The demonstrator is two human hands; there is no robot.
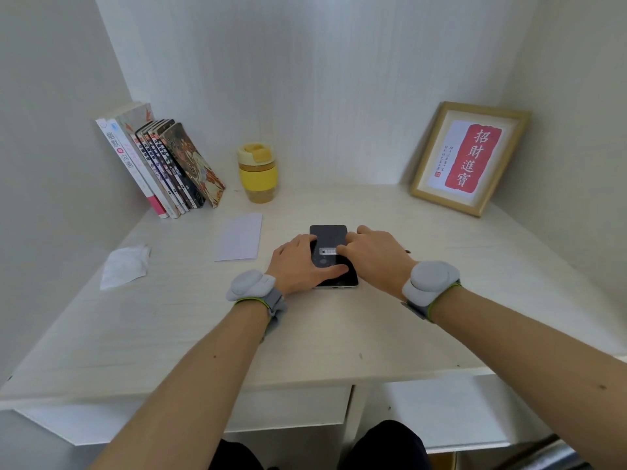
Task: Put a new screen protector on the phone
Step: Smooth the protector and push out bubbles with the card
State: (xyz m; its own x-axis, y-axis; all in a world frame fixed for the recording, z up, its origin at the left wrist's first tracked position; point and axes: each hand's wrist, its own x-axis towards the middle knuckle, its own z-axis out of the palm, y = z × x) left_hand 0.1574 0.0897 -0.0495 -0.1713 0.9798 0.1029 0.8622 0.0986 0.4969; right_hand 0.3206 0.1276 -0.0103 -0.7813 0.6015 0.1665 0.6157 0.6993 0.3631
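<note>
A dark phone [328, 235] lies flat on the pale desk [305, 337], screen up, lengthwise away from me. A small white label strip [327, 251] runs across the middle of its screen. My left hand [298, 264] rests on the phone's left side, its thumb pressed on the lower screen. From the right, my right hand [375, 254] has its fingertips on the screen beside the strip. Whether a protector covers the screen I cannot tell. Both wrists wear grey bands.
A white paper sleeve [239, 240] lies left of the phone, and a crumpled white wipe [125, 266] further left. Leaning books [159, 164] and a yellow cup [258, 172] stand at the back; a framed print [470, 157] leans at the back right.
</note>
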